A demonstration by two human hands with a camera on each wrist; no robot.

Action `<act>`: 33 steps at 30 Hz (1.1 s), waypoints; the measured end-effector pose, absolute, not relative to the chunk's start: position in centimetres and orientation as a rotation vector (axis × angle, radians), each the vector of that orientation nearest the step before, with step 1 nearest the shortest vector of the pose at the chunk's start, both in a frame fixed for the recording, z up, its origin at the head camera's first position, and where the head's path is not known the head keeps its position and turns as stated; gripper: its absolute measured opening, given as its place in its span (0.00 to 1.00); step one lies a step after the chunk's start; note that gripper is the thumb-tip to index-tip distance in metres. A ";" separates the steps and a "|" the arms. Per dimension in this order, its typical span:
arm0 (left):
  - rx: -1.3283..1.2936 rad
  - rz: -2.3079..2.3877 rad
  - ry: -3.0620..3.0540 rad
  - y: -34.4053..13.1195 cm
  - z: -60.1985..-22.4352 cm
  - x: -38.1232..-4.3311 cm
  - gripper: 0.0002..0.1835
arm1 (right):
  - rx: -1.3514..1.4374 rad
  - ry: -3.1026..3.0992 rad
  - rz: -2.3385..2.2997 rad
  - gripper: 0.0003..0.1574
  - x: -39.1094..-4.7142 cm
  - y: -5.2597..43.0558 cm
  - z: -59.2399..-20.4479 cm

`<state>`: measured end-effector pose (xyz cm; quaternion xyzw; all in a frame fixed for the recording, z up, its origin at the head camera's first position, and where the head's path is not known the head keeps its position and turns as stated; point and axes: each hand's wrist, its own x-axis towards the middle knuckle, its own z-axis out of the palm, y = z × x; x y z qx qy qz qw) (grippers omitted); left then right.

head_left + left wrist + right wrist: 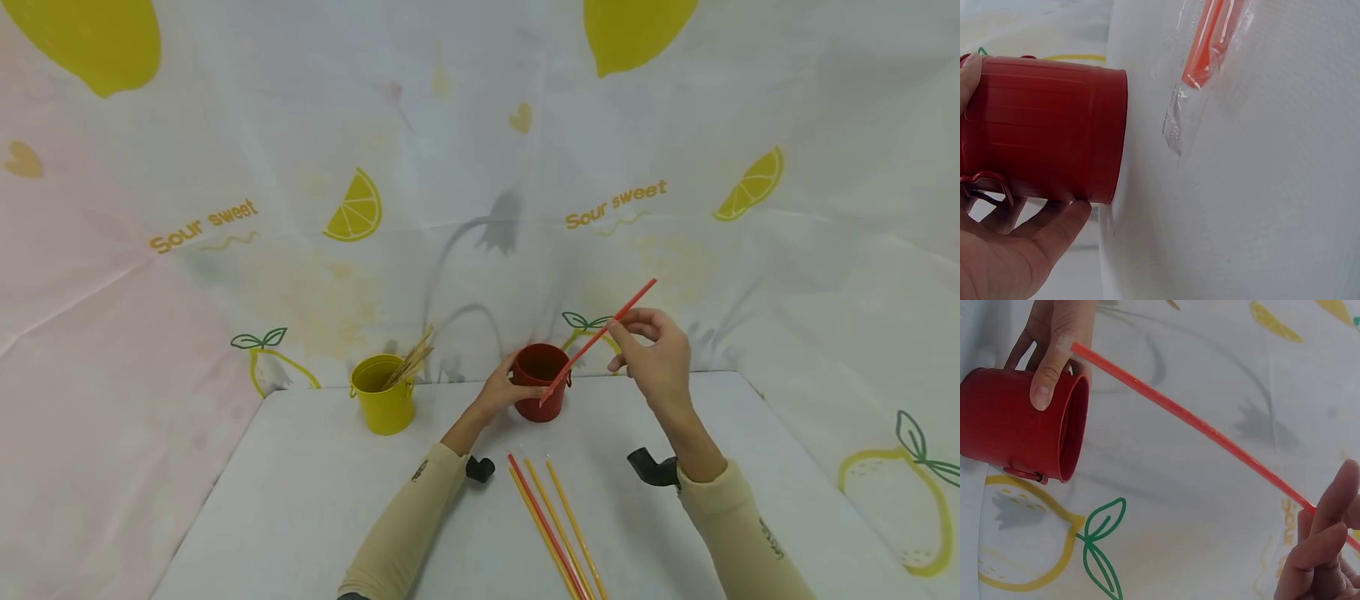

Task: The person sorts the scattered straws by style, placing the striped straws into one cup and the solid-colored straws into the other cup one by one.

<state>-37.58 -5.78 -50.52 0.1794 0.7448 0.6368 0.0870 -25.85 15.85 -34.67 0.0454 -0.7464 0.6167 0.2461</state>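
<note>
A small red bucket (541,412) stands upright at the back of the table. My left hand (498,393) grips its left side, with the thumb near the rim and the other fingers around the wall, as the left wrist view of the bucket (1041,125) shows. My right hand (658,354) pinches a red straw (600,333) near its upper end. The straw slants down to the left, and its lower end overlaps the bucket's front in the head view. In the right wrist view the straw (1210,434) reaches toward the left thumb; contact cannot be told.
To the left stands a yellow bucket (386,412) holding several thin tan sticks (411,362). Several yellow straws (573,525) and a red straw (536,508) lie on the white table (300,500) in front. Behind rises a lemon-printed cloth (465,167).
</note>
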 end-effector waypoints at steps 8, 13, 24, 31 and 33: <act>0.515 1.892 2.231 -5.8 -50.5 -37.5 0.43 | 0.088 -1.911 1.723 0.18 -26.2 16.2 -34.2; 0.521 1.896 2.226 -5.8 -50.5 -37.6 0.43 | 0.093 -1.852 1.709 0.15 -26.4 16.3 -33.8; 0.505 1.896 2.215 -5.9 -50.6 -37.4 0.44 | 0.075 -1.882 1.538 0.17 -27.1 16.1 -35.2; 0.512 1.888 2.225 -5.8 -50.5 -37.4 0.44 | 0.085 -1.888 1.493 0.15 -27.8 16.1 -36.7; 0.514 1.891 2.223 -5.7 -50.5 -37.4 0.44 | 0.080 -1.906 1.483 0.15 -28.0 16.0 -37.0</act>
